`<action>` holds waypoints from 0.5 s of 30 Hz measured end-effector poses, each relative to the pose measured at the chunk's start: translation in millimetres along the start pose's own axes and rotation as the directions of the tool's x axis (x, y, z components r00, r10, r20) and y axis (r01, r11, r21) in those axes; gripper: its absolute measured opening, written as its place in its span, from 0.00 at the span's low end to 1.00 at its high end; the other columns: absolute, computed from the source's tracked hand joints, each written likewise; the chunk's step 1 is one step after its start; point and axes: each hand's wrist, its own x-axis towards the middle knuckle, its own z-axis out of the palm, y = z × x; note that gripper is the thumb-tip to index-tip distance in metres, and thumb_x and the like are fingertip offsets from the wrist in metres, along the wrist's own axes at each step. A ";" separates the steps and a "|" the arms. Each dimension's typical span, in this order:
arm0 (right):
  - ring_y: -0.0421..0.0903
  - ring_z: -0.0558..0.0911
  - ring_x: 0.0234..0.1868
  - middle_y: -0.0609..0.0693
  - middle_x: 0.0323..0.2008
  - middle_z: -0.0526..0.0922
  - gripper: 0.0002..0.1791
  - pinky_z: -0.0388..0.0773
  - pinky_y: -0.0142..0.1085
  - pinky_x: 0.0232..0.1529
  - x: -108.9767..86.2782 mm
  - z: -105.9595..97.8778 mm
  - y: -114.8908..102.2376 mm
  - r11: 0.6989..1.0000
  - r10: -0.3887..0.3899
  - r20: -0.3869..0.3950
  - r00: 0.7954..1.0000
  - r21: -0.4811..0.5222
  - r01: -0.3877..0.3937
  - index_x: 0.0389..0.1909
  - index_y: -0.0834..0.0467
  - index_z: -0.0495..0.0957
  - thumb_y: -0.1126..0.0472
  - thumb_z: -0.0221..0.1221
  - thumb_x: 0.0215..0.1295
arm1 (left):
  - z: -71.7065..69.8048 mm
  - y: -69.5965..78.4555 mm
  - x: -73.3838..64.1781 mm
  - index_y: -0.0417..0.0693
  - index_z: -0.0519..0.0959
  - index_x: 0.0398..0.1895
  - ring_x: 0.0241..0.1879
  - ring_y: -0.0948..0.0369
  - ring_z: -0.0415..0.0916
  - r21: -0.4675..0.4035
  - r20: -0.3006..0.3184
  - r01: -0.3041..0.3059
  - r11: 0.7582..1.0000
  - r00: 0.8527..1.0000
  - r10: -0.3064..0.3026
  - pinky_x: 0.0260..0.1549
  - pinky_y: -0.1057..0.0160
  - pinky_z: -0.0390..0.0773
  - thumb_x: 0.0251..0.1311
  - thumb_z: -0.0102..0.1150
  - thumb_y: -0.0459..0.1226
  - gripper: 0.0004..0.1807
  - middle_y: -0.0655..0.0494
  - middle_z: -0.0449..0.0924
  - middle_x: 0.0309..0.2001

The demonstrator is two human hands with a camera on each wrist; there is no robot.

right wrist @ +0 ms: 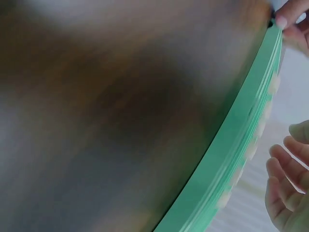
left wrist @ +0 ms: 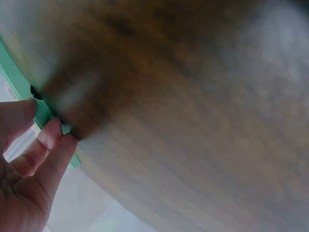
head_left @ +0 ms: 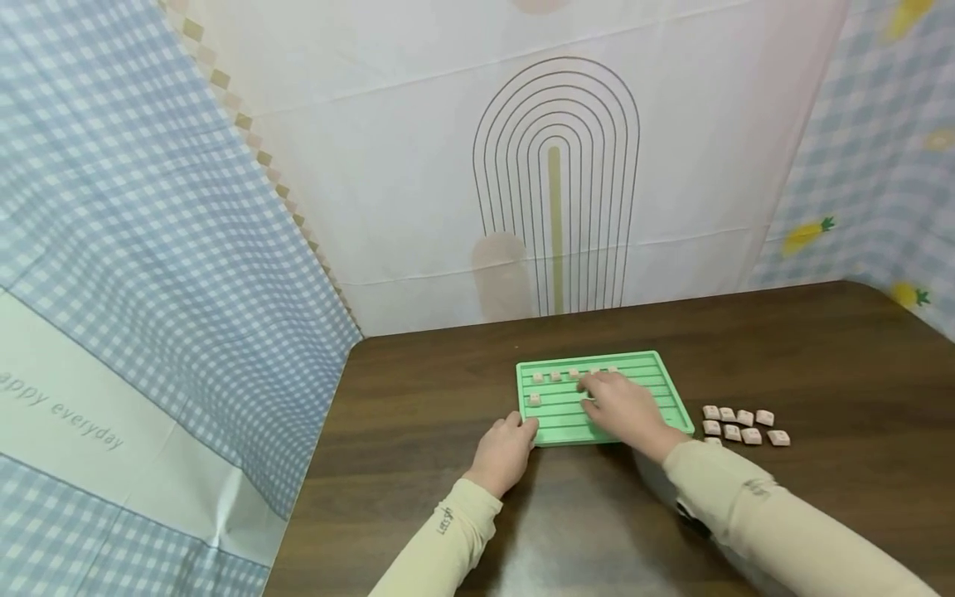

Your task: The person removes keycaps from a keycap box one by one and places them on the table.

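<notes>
A light green tray (head_left: 555, 421) with raised ridges lies on the table. Several small pale keycaps (head_left: 555, 376) line its far row, and a single keycap (head_left: 535, 400) sits at the left of the row below. My left hand (head_left: 503, 452) holds the near left corner, thumb and fingertips on the tray's edge (left wrist: 42, 112). Over the middle of the tray hovers my right hand (head_left: 622, 408), its fingers (right wrist: 285, 169) loosely bent and apart from the thumb. No keycap shows between them in the right wrist view. The right hand hides part of the rows.
More loose keycaps (head_left: 732, 433) lie in rough rows on the dark wooden table (head_left: 418, 398), right of the tray. A patterned cloth (head_left: 418, 207) hangs behind the table's far edge, with a blue checked curtain (head_left: 186, 207) at the left.
</notes>
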 end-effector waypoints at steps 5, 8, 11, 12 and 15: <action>0.51 0.80 0.44 0.52 0.44 0.82 0.15 0.79 0.43 0.35 21.4 19.7 -28.2 1.000 0.005 0.052 0.999 0.020 -0.006 0.46 0.57 0.78 0.57 0.60 0.58 | 3.7 -0.5 2.5 0.50 0.73 0.34 0.23 0.59 0.71 0.037 -0.002 -0.008 0.999 1.000 0.009 0.21 0.68 0.73 0.57 0.60 0.39 0.07 0.54 0.73 0.30; 0.53 0.78 0.48 0.54 0.47 0.81 0.17 0.78 0.46 0.43 29.5 29.9 -38.5 1.000 0.022 0.065 0.998 0.007 -0.022 0.49 0.58 0.77 0.55 0.59 0.60 | 5.6 -1.1 3.6 0.50 0.74 0.36 0.23 0.59 0.72 0.053 -0.005 -0.008 0.999 1.000 0.009 0.21 0.67 0.74 0.55 0.62 0.39 0.08 0.53 0.74 0.31; 0.53 0.78 0.47 0.54 0.45 0.80 0.16 0.77 0.45 0.45 35.2 38.4 -44.2 0.999 0.028 0.076 0.997 -0.026 -0.026 0.48 0.58 0.76 0.55 0.57 0.62 | 6.6 -1.6 3.3 0.51 0.74 0.37 0.23 0.58 0.72 0.058 0.004 -0.002 0.998 1.000 0.002 0.22 0.67 0.74 0.56 0.61 0.40 0.09 0.53 0.74 0.32; 0.52 0.78 0.46 0.54 0.44 0.80 0.15 0.77 0.44 0.44 36.6 41.0 -45.2 0.999 0.029 0.079 0.996 -0.037 -0.026 0.47 0.58 0.76 0.55 0.57 0.62 | 6.9 -1.7 3.1 0.51 0.74 0.37 0.23 0.58 0.72 0.057 0.007 0.000 0.998 1.000 0.000 0.22 0.67 0.74 0.56 0.61 0.40 0.08 0.53 0.74 0.32; 0.52 0.78 0.43 0.54 0.42 0.79 0.12 0.78 0.43 0.41 39.9 45.9 -45.7 0.997 0.024 0.080 0.997 -0.072 -0.018 0.43 0.58 0.77 0.56 0.56 0.62 | 6.7 -2.0 3.8 0.51 0.74 0.37 0.23 0.58 0.72 0.052 0.013 -0.003 0.999 1.000 0.002 0.22 0.67 0.74 0.56 0.61 0.40 0.08 0.53 0.74 0.32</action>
